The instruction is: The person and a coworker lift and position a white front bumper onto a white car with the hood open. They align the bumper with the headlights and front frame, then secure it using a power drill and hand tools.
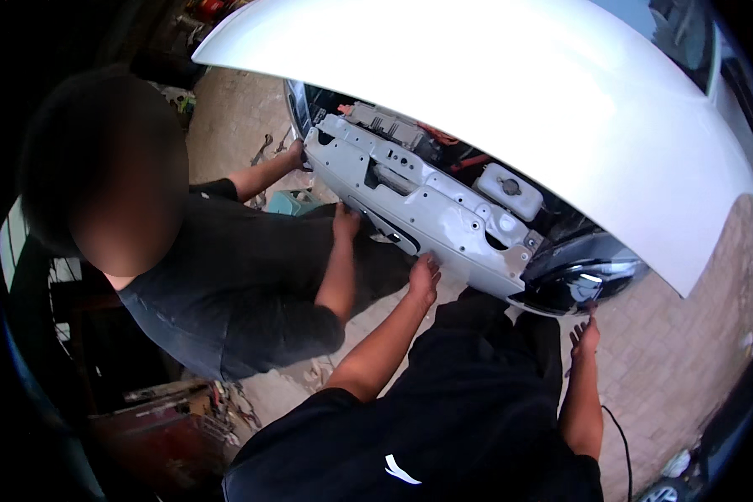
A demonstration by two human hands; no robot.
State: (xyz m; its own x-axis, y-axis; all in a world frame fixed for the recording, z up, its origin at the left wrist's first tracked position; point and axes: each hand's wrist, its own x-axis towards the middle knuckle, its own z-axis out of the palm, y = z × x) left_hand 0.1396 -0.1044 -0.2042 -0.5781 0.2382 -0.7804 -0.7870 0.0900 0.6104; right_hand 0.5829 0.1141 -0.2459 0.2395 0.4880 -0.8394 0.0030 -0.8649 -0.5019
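Observation:
A silver-white front bumper cover (443,230) spans the nose of a white car. My left hand (425,278) is closed on its lower front edge near the middle. Off to the right, my right hand (586,336) is just below the dark headlight (581,280), fingers apart. Its upper finger reaches the lower edge there; I cannot tell whether it presses on it. To my left, a co-worker in a dark shirt has one hand (345,222) at the bumper's lower edge and the other (296,156) at its far left end.
The raised white hood (494,100) arches over the engine bay. A white fluid reservoir (510,191) sits behind the bumper. A teal container (291,202) is on the paved floor (644,368) near the co-worker. Tools and a red box (155,439) lie lower left; a black cable (626,443) runs at right.

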